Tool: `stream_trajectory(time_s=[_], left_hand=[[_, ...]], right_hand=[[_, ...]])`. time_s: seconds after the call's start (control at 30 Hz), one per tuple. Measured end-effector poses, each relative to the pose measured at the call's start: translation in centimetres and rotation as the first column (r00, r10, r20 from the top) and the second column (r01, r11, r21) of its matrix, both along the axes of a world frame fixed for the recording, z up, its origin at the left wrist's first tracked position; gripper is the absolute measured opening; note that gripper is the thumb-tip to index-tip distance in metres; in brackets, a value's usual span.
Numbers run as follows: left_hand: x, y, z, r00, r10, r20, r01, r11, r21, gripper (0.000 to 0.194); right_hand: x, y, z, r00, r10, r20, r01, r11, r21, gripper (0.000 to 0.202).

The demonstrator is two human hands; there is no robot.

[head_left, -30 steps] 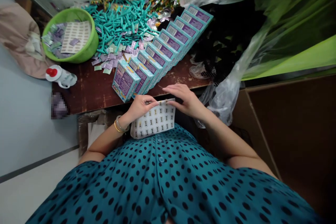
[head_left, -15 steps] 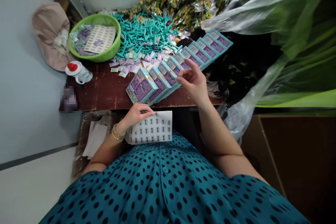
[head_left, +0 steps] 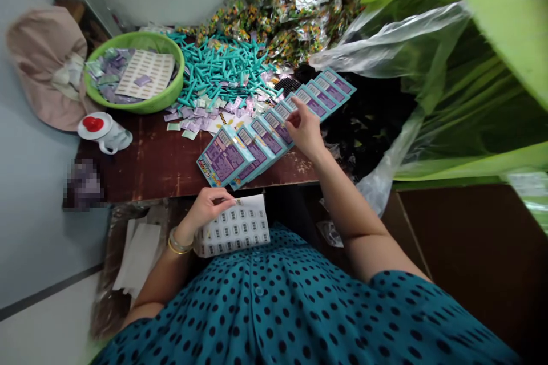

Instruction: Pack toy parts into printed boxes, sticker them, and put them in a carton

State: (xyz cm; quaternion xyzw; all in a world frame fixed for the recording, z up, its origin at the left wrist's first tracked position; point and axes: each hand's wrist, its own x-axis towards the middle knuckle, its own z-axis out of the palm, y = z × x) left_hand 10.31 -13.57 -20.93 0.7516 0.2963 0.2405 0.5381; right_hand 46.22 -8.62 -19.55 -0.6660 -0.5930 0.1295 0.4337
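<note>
My left hand (head_left: 208, 206) grips the top left edge of a white sheet of round printed stickers (head_left: 235, 225) between thumb and fingers. The sheet lies slanted above my lap, in front of the table edge. My right hand (head_left: 305, 128) is over the overlapping row of purple and light-blue boxes (head_left: 226, 157), near its middle. Its index finger is stretched toward a box and apart from the thumb, while the other fingers are curled. No object shows between the fingers; whether a fingertip touches the box is unclear.
A green basket (head_left: 177, 82) holds small packets and a printed sheet. Teal stick-like pieces (head_left: 222, 63) are heaped beside it, with small packets (head_left: 194, 120) in front. A red-topped mug (head_left: 113, 136) stands left. Clear plastic (head_left: 385, 34) and dark contents lie right.
My right hand has lowered onto the row of boxes, near its middle. My left hand still holds the sticker sheet. The whole view has shifted slightly.
</note>
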Motion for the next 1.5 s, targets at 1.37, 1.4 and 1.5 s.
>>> stream_trajectory(time_s=[1.37,1.4,1.5], left_hand=[[11.9,-3.3,2.7,0.995,0.095,-0.027,-0.088,0.973,0.216,0.021],[12.2,-3.4,2.7,0.995,0.098,-0.022,-0.091,0.97,0.226,0.02],[12.8,-3.7,2.8,0.997,0.078,-0.012,-0.073,0.966,0.25,0.017]], right_hand=[[-1.3,-17.8,2.3,0.954,0.173,-0.245,-0.212,0.967,-0.141,0.025],[-1.1,-18.0,2.4,0.952,0.181,-0.245,-0.217,0.968,-0.126,0.023],[-0.5,-18.5,2.6,0.948,0.199,-0.247,-0.224,0.972,-0.077,0.02]])
